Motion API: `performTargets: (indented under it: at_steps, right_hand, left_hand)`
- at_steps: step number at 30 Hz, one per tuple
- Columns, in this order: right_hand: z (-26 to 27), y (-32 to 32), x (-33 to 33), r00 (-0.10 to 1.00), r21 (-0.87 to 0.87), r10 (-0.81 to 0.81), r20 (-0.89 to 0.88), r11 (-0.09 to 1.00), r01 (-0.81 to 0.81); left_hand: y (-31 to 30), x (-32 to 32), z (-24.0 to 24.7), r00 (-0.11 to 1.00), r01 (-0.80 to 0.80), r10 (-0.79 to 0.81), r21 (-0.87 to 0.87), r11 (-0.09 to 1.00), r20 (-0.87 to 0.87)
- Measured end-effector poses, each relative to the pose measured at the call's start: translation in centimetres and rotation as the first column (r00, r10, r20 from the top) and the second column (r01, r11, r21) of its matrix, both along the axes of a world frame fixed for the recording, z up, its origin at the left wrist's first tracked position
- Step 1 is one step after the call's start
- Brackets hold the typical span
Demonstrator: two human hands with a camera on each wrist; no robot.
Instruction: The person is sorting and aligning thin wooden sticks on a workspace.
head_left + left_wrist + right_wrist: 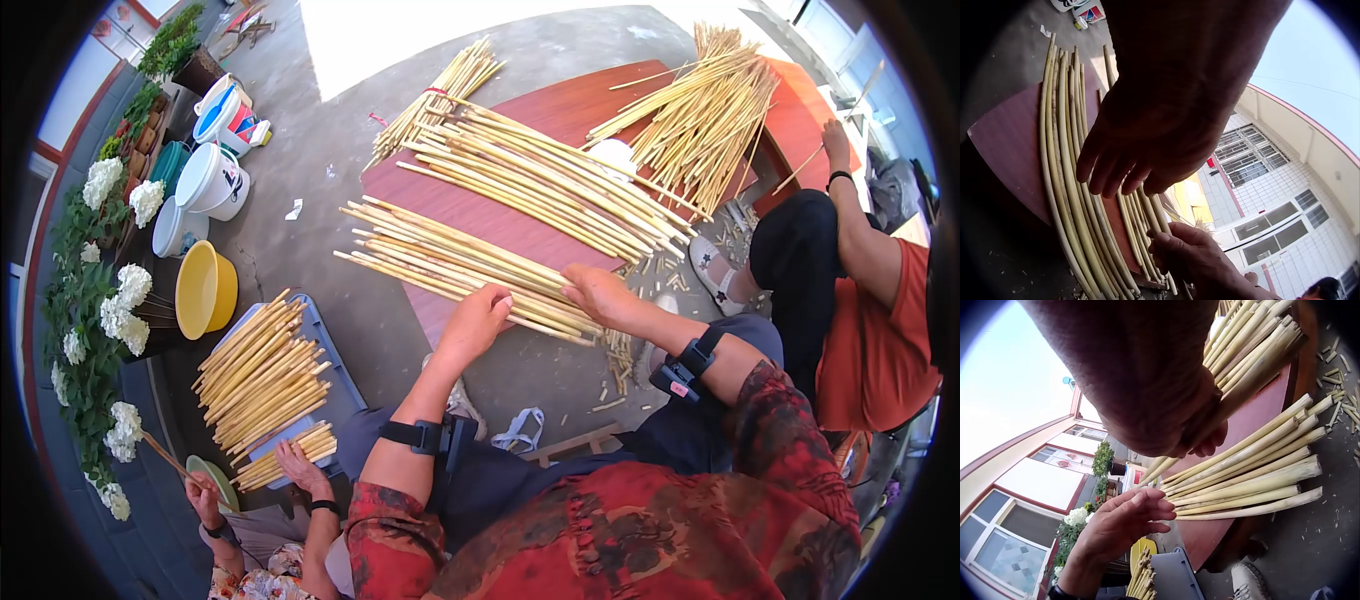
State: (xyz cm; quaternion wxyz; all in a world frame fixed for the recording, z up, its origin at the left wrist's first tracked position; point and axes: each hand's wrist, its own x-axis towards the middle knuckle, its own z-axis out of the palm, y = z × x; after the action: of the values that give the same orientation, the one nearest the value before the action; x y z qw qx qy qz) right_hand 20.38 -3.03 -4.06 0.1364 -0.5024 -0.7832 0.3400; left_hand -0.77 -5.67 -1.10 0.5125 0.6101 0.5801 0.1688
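Head, stalks [440, 258] under left hand [480, 318], right hand [598, 295]

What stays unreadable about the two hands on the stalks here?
- Right wrist view: the right hand looms close and blurred; whether its fingers grip the pale yellow stalks is unclear.
- Left wrist view: the left hand covers the stalks' middle.
- Head view: the right hand's back hides its underside.

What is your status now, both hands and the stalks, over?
Left hand open, fingertips on near row of stalks. Right hand on same row, grip unclear. Nothing lying across the row.
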Motion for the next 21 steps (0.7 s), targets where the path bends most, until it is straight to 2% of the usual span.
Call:
performTargets:
  at_steps: [1,3,4,6,10,13,14,16,21]
  right_hand:
    - [-0.1,0.1,-0.2,1.000,-0.001,-0.004,0.002,1.000,0.004]
    - [-0.2,0.3,-0.6,1.000,-0.034,0.000,0.005,0.999,0.000]
    - [-0.5,0.4,-0.8,1.000,-0.035,-0.004,0.007,0.999,0.004]
    - [-1.4,0.6,-1.2,0.997,0.016,0.041,0.068,0.999,-0.042]
    - [-2.1,0.3,-2.2,0.984,-0.051,0.045,0.173,0.998,-0.037]
    - [-2.9,0.5,-2.6,0.974,-0.037,0.050,0.219,0.998,-0.043]
    - [-2.8,0.5,-2.8,0.974,-0.037,0.049,0.220,0.998,-0.042]
    - [-2.8,0.5,-3.1,0.928,-0.007,0.130,0.349,0.991,-0.136]
    - [-3.7,0.4,-3.7,0.889,0.043,0.150,0.432,0.982,-0.186]
  left_hand:
    - [-0.1,-0.1,-0.9,1.000,0.004,-0.004,-0.001,1.000,0.002]
    - [-0.5,-0.2,-2.5,0.961,0.202,-0.143,0.243,0.949,-0.238]
    - [-0.6,-0.4,-3.2,0.961,0.204,-0.147,0.242,0.949,-0.236]
    - [-0.8,-0.4,-2.9,0.912,0.287,-0.190,0.234,0.929,-0.363]
    - [-1.0,-0.4,-2.8,0.903,0.304,-0.214,0.201,0.931,-0.372]
    - [-1.1,-0.5,-3.2,0.910,0.298,-0.190,0.262,0.918,-0.370]
    - [-1.0,-0.6,-3.2,0.901,0.311,-0.211,0.225,0.923,-0.379]
    - [-1.0,-0.5,-3.2,0.892,0.325,-0.233,0.190,0.927,-0.386]
    - [-0.8,-0.3,-3.7,0.865,0.320,-0.264,0.063,0.945,-0.426]
